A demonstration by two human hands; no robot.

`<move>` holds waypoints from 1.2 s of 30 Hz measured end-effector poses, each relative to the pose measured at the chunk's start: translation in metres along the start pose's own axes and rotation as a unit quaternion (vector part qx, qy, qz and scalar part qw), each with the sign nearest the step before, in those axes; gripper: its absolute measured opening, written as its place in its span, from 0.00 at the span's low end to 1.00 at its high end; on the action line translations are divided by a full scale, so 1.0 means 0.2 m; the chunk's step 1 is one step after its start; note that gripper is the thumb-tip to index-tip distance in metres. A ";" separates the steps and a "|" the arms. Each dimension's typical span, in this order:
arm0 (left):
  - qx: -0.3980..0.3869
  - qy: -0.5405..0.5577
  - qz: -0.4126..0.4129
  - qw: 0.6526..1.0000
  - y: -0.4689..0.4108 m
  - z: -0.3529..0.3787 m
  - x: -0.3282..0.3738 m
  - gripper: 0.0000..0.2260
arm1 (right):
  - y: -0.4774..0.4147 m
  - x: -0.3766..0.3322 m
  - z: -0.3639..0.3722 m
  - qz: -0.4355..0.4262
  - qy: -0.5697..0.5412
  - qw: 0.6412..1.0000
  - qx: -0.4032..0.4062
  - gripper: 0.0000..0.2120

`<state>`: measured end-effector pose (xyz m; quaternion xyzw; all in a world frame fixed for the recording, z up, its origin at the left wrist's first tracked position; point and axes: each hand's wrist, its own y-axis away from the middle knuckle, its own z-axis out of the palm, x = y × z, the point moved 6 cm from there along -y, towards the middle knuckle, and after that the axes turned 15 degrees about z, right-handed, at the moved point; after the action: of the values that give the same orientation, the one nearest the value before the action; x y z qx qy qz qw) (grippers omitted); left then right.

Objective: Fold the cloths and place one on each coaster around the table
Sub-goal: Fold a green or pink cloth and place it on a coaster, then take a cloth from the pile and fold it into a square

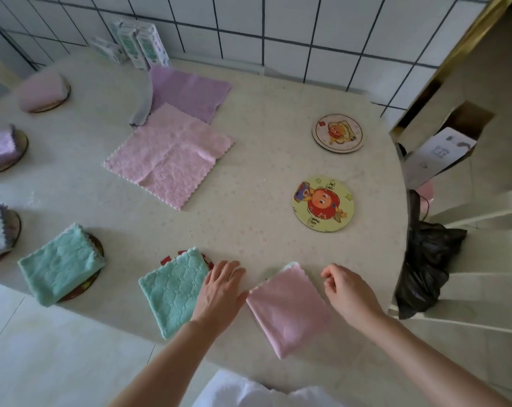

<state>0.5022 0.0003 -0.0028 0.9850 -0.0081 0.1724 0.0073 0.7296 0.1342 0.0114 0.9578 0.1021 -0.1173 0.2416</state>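
Five folded cloths [61,264] sit on coasters [99,245] left of the folded pink cloth [288,309], which lies at the table's [248,171] near edge between the flat left hand [221,286] and the loosely curled, empty right hand [347,289], while beyond it two bare coasters [322,203] and two unfolded cloths [169,155] wait.

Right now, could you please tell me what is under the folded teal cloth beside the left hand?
Under that teal cloth a red coaster peeks out at the far edge. The rest of the coaster is covered by the cloth.
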 end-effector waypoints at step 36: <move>0.081 -0.120 -0.099 0.984 -0.71 -0.29 -1.21 0.21 | -1.29 -1.83 0.14 -0.314 0.269 0.910 0.044 0.32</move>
<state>0.2580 0.1455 -0.0310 0.9918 0.1028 0.0515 -0.0562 0.3124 0.2923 -0.0251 0.8814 0.4533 0.0701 0.1130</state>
